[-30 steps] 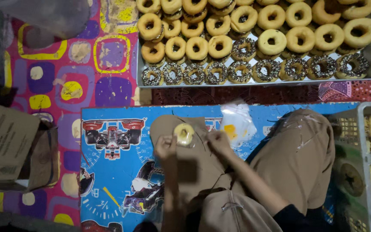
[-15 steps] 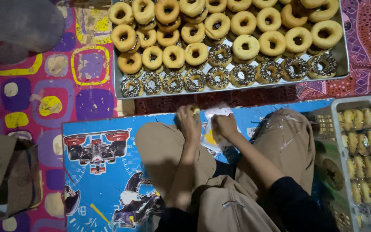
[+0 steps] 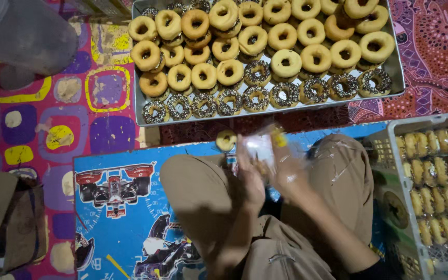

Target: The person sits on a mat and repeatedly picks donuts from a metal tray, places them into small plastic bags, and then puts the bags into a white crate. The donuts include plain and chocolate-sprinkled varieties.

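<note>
Holding the clear plastic bag point(image 3: 265, 148) above my knees, just off the near edge of the metal tray point(image 3: 397, 67), I pinch it with my right hand point(image 3: 289, 171), while my left hand point(image 3: 250, 173) works at its mouth, though blur keeps me from telling how tightly that one closes. One loose doughnut point(image 3: 226, 140) lies on the blue mat point(image 3: 115, 207) near its far edge, and I judge the bag's mouth should be spread wide before anything goes in, so the glaze isn't smeared.
</note>
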